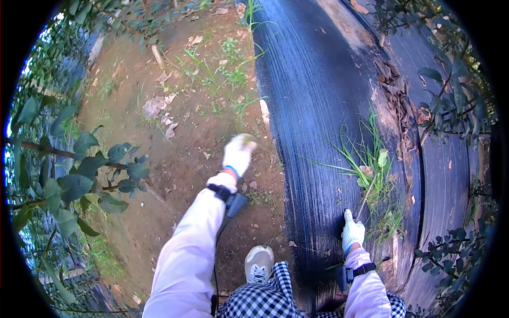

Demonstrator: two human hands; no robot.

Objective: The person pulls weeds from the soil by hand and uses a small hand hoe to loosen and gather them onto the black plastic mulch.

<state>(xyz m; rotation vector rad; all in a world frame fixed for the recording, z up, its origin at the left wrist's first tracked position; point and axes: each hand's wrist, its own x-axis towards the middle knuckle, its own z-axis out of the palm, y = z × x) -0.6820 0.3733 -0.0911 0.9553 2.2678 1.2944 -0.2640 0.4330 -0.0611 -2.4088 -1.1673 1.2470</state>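
My left hand [239,155], in a white glove with a soiled fingertip area, hangs over the bare soil [212,153] left of the black ground sheet. Its fingers are blurred, so I cannot make out their pose or anything in them. My right hand [353,233], also in a white glove, is closed around a thin rod-like tool [366,201], with one digit sticking up. The tool slants up and right into a clump of grass [371,153] growing beside the sheet's seam. Where the rod ends is hidden among the blades.
Black woven ground sheet [313,106] covers the right side, with dry leaves [392,90] along its seam. Leafy branches [79,185] reach in from the left, others [456,95] from the right. Small weeds [228,74] grow ahead on the soil. My shoe [259,262] stands below.
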